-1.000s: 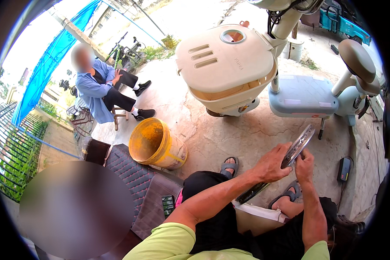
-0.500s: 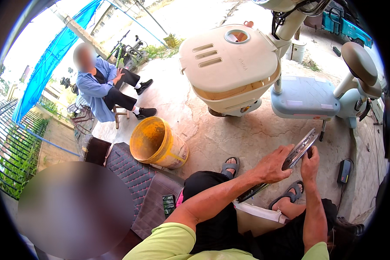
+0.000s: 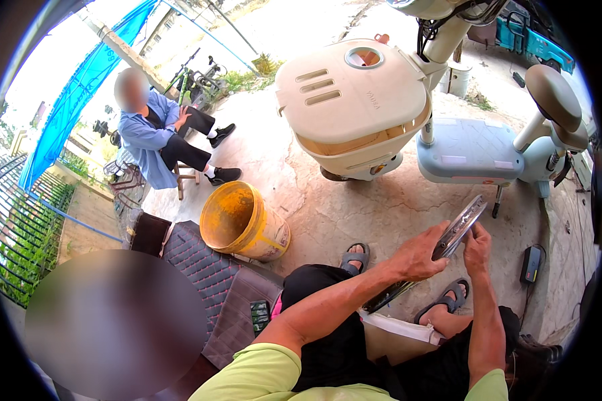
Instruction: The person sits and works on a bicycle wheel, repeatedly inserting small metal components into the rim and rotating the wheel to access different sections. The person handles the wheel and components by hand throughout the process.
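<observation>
A long, narrow, shiny silver part (image 3: 463, 224) slants between my hands above my lap, its far end pointing up and to the right. What kind of part it is I cannot make out. My left hand (image 3: 423, 254) wraps over its middle from the left. At its right side, near the upper end, my right hand (image 3: 476, 248) closes on the edge with thumb and fingers. Below my left wrist, the dark lower stretch of the part (image 3: 389, 294) runs down toward a pale white-edged piece (image 3: 401, 327) between my legs.
Ahead stands a scooter with a cream front basket (image 3: 354, 100) and blue-grey footboard (image 3: 471, 152). A yellow-stained bucket (image 3: 264, 227) is left of my feet, beside a quilted dark seat (image 3: 197, 267). A person in blue (image 3: 144, 130) sits far left. A black charger-like box (image 3: 531, 264) lies right.
The silver part has turned slightly, showing its bright face at a different angle. My hands have shifted a little with it, still in the same grip.
</observation>
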A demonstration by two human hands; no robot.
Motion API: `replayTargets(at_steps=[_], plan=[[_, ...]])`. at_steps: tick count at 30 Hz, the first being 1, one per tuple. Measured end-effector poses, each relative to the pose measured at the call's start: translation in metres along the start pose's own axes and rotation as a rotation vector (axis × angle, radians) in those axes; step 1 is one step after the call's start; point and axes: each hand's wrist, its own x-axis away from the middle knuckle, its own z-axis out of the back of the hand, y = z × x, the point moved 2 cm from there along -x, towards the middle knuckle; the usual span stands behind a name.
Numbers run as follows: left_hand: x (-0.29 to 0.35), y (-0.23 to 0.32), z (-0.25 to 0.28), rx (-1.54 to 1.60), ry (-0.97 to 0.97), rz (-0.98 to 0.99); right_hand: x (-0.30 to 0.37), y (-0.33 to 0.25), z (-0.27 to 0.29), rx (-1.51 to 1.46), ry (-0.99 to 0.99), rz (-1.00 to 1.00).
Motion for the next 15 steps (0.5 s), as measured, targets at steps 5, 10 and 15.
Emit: replayTargets(at_steps=[5,10,15], plan=[[0.002,0.001,0.003,-0.002,0.012,0.032,0.006,-0.028,-0.017,0.247,0.097,0.11],[0.0,0.003,0.002,-0.007,-0.008,0.031,0.008,-0.03,-0.015,0.288,0.121,0.087],[0.0,0.009,0.006,-0.001,-0.044,0.049,0.005,-0.011,-0.01,0.034,0.082,-0.007]])
